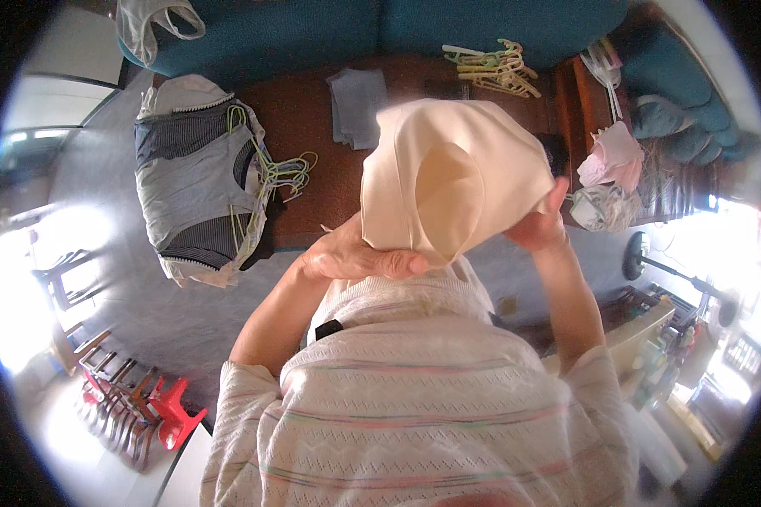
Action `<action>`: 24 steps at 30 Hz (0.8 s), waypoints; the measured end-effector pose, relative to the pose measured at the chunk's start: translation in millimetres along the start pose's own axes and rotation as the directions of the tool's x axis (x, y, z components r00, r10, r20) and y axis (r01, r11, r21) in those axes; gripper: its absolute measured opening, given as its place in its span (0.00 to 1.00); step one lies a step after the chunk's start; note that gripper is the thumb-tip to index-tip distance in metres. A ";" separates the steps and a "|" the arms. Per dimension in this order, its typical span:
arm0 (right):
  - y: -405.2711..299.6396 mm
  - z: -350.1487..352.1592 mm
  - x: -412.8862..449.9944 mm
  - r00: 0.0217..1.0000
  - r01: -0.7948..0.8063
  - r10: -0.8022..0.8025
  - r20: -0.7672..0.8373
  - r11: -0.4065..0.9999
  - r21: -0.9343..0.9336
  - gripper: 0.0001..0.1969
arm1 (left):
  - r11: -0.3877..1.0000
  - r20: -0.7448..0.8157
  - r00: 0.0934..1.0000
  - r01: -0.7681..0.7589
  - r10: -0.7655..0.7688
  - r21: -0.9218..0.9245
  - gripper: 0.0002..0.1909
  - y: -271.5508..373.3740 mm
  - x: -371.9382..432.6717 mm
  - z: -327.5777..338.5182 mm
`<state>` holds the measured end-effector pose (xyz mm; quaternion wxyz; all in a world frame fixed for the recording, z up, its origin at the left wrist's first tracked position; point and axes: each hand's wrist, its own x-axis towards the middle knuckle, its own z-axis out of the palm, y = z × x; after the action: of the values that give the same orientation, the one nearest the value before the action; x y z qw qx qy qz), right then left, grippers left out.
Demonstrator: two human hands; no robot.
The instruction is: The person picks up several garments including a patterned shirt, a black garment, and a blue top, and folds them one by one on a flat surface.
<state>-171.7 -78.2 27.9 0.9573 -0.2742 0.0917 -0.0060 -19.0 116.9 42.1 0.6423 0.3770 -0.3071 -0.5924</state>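
A smooth cream garment (507,142) is raised in front of my torso, with a round opening facing up at me. My left hand (361,255) grips its lower left edge, the thumb lying along the near side. On the other side my right hand (542,222) holds the lower right edge, thumb up and the other fingers partly hidden by the fabric. Beyond the garment, folded grey-blue cloths (357,104) lie on a dark brown surface (292,108). Stacked grey tops (190,171) with wire hangers (288,174) are at the left.
Yellow and green plastic hangers (498,68) lie near a teal padded seat (304,32). Pink lace clothing (612,155) and a whitish bundle (602,208) are at the right. A white plastic bag (149,28) hangs at upper left; a red plastic stool (176,412) stands lower left.
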 end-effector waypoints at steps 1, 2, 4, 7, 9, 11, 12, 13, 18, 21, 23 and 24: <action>0.7 1.7 2.0 0.998 0.056 -0.057 0.004 0.969 -0.241 0.42 | 1.000 0.003 1.000 -0.005 0.005 0.000 0.22 2.4 -1.1 1.9; -1.5 6.2 3.5 0.998 0.049 -0.054 -0.023 0.983 -0.176 0.37 | 0.998 -0.042 0.997 0.064 -0.063 0.019 0.21 4.5 -1.9 3.4; -5.0 14.6 8.9 0.992 0.007 -0.048 -0.119 0.946 -0.323 0.33 | 0.991 -0.093 0.988 0.129 -0.125 0.036 0.20 6.2 -4.2 3.3; -7.0 29.0 20.1 0.956 -0.045 -0.082 -0.280 0.906 -0.420 0.25 | 0.971 -0.185 0.963 0.216 -0.195 0.106 0.20 5.8 -5.7 -2.7; -3.9 25.7 22.3 0.912 -0.022 -0.129 -0.390 0.933 -0.360 0.26 | 0.968 -0.257 0.964 0.130 -0.073 0.213 0.20 -3.0 -4.8 -11.6; -2.1 27.6 23.8 0.903 0.057 -0.177 -0.391 0.952 -0.300 0.23 | 0.979 -0.313 0.949 0.089 -0.028 0.184 0.17 -0.2 -2.4 -7.5; -2.3 29.9 21.6 0.927 0.082 -0.160 -0.338 0.969 -0.235 0.23 | 0.959 -0.337 0.941 0.072 0.026 0.275 0.15 -0.8 -0.4 -10.4; -2.8 32.0 19.4 0.948 0.101 -0.147 -0.282 0.980 -0.168 0.22 | 0.930 -0.355 0.931 0.056 0.082 0.364 0.14 1.9 1.7 -11.4; 32.9 -55.5 21.5 0.894 0.219 -0.344 -0.288 0.895 -0.388 0.20 | 0.064 0.086 0.743 -0.171 0.664 0.983 0.22 38.3 35.0 10.2; 51.7 -11.5 17.7 0.784 0.099 -0.310 -0.537 0.918 -0.385 0.24 | 0.000 0.095 0.723 -0.131 0.684 0.991 0.27 37.0 45.2 20.2; 56.3 -27.5 1.9 0.791 0.093 -0.382 -0.477 0.847 -0.523 0.21 | 0.033 0.041 0.742 -0.085 0.669 0.996 0.28 34.3 46.9 18.1; 53.0 -32.6 -6.3 0.742 0.029 -0.379 -0.553 0.843 -0.538 0.19 | 0.040 -0.018 0.752 -0.011 0.659 0.999 0.27 30.7 46.9 12.7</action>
<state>-185.8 -49.9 -26.1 0.7568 -0.4999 0.3788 -0.1841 -8.3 69.2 72.4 0.4142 0.7428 -0.5235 0.0515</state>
